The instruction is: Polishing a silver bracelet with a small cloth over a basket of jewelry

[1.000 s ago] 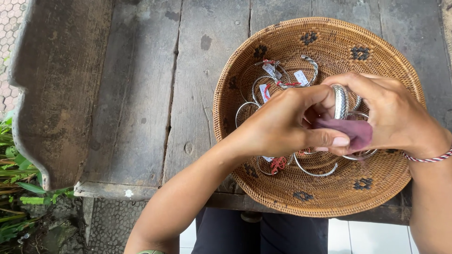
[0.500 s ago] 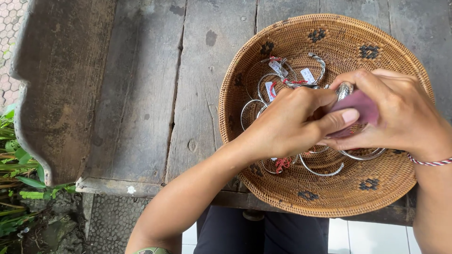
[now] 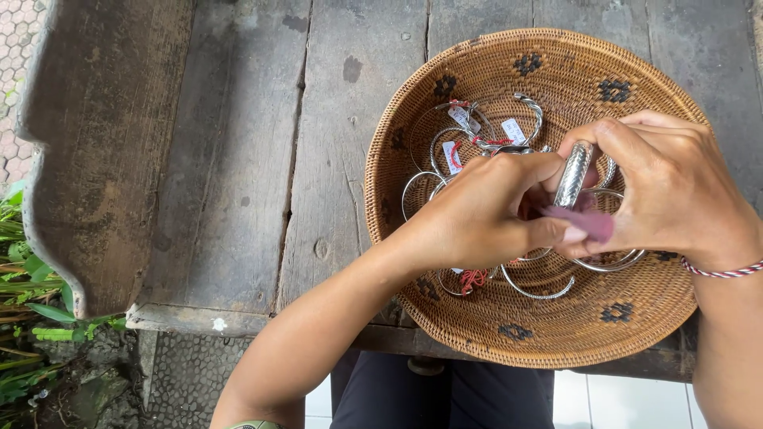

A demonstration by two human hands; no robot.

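Note:
A round woven basket point(image 3: 477, 71) sits on a weathered wooden table and holds several silver bangles point(image 3: 445, 159) with small tags. Above it, my right hand point(image 3: 675, 191) grips a wide silver cuff bracelet point(image 3: 574, 173) upright between thumb and fingers. My left hand point(image 3: 485, 210) pinches a small purple cloth point(image 3: 584, 222) and presses it against the lower part of that bracelet. A red and white cord bracelet point(image 3: 719, 272) circles my right wrist.
The grey plank table point(image 3: 238, 159) has a raised carved wooden edge point(image 3: 87, 159) at the left. Green plants point(image 3: 24, 318) and paving lie beyond it at the lower left. Dark trousers and white floor tiles show under the table's near edge.
My left hand has shifted the purple cloth down along the cuff bracelet, from covering its top to its lower part. The view has drifted slightly, so the basket sits further right.

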